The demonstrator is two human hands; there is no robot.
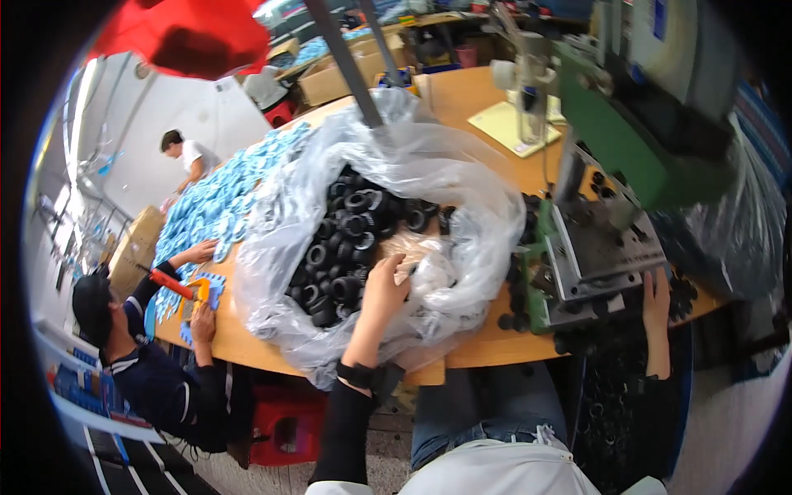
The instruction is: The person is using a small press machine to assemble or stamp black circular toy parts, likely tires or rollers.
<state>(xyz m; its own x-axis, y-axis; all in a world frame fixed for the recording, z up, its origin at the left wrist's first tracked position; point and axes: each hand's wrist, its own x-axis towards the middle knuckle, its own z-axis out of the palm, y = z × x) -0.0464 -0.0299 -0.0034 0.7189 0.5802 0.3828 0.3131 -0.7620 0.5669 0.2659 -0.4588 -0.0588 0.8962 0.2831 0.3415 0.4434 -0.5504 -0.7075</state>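
A clear plastic bag (pixel 285 216) lies spread open on the table, holding a heap of black ring-shaped parts (pixel 338 247). My left hand (pixel 384 293) is over the bag's inside, just right of the heap. Its fingers are half curled and apart, with nothing visible in them. On the right stands a green bench press (pixel 660 157) with a metal fixture plate (pixel 606 252) at its base. My right hand (pixel 657 307) is at that plate's right edge, fingers stretched upward and apart. Loose black parts (pixel 516 301) lie around the press base.
A large pile of light-blue pieces (pixel 210 202) covers the table's left side. A co-worker (pixel 157 363) sits there, hands at an orange tool (pixel 198 295). Yellow papers (pixel 511 128) lie behind the bag. A metal post (pixel 342 62) rises behind the bag; a red object (pixel 186 37) hangs above.
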